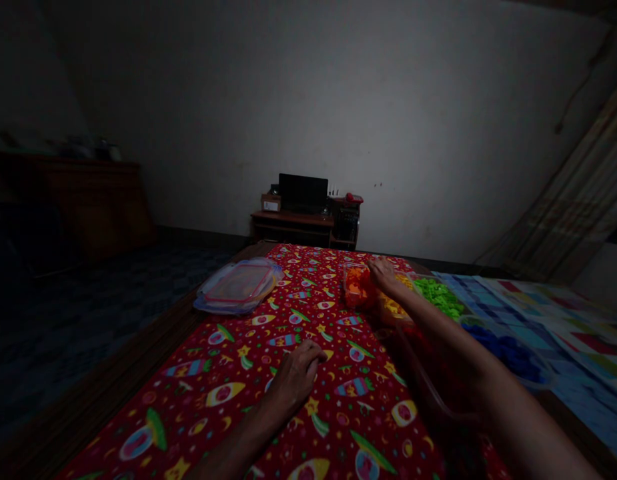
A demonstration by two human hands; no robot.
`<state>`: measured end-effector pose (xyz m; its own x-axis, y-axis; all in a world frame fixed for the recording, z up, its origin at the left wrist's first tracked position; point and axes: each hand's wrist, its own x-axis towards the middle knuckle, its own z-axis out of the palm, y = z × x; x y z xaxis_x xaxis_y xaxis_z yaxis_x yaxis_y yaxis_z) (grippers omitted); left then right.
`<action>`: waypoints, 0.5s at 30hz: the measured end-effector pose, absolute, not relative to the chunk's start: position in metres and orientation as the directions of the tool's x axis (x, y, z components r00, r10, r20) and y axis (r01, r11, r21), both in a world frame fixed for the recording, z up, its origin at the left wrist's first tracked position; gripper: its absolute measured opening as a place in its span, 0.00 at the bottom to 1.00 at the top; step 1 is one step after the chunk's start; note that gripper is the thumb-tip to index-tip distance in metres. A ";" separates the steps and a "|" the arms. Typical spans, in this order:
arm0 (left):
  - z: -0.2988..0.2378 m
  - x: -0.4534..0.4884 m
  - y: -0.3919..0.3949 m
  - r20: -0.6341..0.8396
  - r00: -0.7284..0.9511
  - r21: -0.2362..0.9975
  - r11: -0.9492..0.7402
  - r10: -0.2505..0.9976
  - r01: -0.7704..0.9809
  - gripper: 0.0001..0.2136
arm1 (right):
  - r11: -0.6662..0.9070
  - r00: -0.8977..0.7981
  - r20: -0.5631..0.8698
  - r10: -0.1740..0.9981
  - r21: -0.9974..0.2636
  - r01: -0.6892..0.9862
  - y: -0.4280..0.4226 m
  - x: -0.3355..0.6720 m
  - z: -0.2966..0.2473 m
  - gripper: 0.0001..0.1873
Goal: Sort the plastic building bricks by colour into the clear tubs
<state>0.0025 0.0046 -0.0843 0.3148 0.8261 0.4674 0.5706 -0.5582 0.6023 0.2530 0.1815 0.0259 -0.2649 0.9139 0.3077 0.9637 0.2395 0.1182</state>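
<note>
The left hand [303, 370] lies loosely curled on the red rocket-printed cloth [333, 303]; the right hand [383, 275] is at the boxed small orange pieces [357, 285], far right. Whether either grips anything, I cannot tell.

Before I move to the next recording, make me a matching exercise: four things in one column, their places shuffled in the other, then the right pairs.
Things:
1. left hand
2. right hand
3. stack of lids
4. blue pieces

Places:
A. at the left edge of the red cloth
B. right of the green pieces, and nearer to the person
C. over the middle of the red cloth
D. by the orange pieces and yellow pieces

Pairs: 1-C, 2-D, 3-A, 4-B
</note>
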 end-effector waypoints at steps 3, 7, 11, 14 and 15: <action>-0.084 0.003 0.004 0.479 0.316 0.603 -0.568 0.819 0.560 0.13 | 0.258 -0.275 0.284 0.918 0.096 0.961 0.177 0.252 0.022 0.18; -0.082 0.002 0.003 0.489 0.310 0.609 -0.573 0.816 0.548 0.12 | 0.286 -0.289 0.257 0.922 0.050 0.957 0.177 0.250 0.021 0.16; -0.083 0.002 0.003 0.484 0.316 0.607 -0.573 0.816 0.551 0.13 | 0.239 -0.236 0.295 0.926 0.026 0.971 0.188 0.251 0.025 0.16; -0.085 0.003 0.003 0.481 0.313 0.605 -0.568 0.819 0.558 0.12 | 0.209 -0.210 0.334 0.919 0.040 0.977 0.199 0.254 0.025 0.18; -0.085 0.003 0.003 0.479 0.314 0.606 -0.567 0.820 0.558 0.12 | 0.214 -0.217 0.344 0.913 0.048 0.976 0.203 0.256 0.024 0.18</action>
<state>0.0030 0.0034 -0.0850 0.3136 0.8200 0.4788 0.5581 -0.5671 0.6057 0.2555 0.2026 0.0242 -0.2172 0.9135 0.3440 0.9757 0.2139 0.0480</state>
